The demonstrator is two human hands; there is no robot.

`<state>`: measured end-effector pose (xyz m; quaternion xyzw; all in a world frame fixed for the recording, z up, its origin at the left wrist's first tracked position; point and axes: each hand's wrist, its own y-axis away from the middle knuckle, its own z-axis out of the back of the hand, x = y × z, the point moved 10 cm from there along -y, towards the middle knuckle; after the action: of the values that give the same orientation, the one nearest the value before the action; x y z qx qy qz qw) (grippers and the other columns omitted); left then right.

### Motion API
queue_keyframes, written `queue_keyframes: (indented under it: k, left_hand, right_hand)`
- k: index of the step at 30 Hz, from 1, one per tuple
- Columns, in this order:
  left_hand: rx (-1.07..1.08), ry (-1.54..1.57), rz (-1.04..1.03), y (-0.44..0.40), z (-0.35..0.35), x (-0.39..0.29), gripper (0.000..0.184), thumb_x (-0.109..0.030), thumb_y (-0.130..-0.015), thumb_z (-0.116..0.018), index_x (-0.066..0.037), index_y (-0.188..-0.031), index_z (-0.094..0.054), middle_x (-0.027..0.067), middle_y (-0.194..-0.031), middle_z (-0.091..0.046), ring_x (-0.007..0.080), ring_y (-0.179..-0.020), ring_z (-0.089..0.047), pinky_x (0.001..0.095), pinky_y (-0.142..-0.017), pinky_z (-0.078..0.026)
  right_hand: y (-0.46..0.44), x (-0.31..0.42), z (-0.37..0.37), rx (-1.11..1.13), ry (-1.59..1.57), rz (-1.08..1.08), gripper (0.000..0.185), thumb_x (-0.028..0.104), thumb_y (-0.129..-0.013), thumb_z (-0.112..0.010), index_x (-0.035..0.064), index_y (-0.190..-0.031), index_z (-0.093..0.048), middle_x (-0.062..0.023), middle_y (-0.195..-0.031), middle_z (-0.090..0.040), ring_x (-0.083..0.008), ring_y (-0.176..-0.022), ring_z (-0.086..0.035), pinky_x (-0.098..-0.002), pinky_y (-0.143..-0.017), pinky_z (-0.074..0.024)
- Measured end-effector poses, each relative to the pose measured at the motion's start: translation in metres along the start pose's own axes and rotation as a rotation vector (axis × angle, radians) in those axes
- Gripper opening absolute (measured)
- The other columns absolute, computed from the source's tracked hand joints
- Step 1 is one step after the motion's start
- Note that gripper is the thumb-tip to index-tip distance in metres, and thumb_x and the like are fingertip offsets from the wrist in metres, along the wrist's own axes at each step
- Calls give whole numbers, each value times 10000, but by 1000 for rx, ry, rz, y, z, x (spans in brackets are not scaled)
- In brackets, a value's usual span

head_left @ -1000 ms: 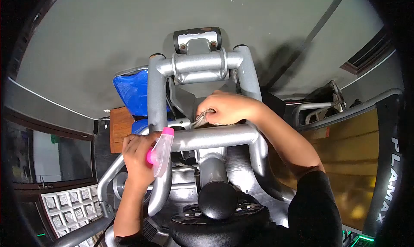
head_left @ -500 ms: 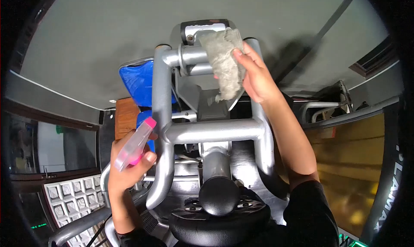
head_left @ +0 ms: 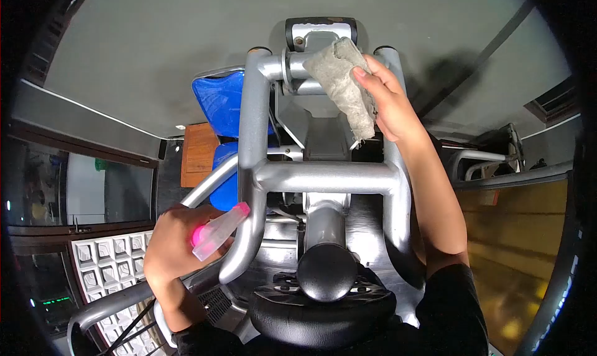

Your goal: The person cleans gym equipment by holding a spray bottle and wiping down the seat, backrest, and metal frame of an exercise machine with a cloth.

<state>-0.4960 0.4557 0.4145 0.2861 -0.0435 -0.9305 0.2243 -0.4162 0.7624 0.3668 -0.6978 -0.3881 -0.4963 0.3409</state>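
At the left, my left hand is wrapped round a spray bottle with a clear and pink head. Its pink nozzle points up and to the right, close to the left grey tube of a gym machine frame. My right hand grips a grey, frayed cloth between thumb and fingers. The cloth hangs in front of the upper crossbar near the right upright; whether it touches the metal I cannot tell.
A black padded seat and a round black knob stand nearest me. Behind the frame at left are a blue chair and a wooden panel. A white lattice block panel is at lower left.
My left hand has lowered and turned, tilting the sprayer head further to the right. My right hand has shifted slightly with the cloth, which is now more bunched. The whole view has moved a little.
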Motion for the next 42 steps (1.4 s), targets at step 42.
queue_keyframes:
  k: [42]
  left_hand:
    - [-586, 134, -163, -12, -2, 44, 299, -207, -699, -794, -85, -956, -701, 88, -843, -718, 308, -689, -657, 374, -719, -494]
  right_hand:
    - [98, -6, -170, 578, 1505, 806, 332, 202, -764, -665, 313, -1074, -706, 160, -1289, -588, -95, -762, -493, -208, -583, -531]
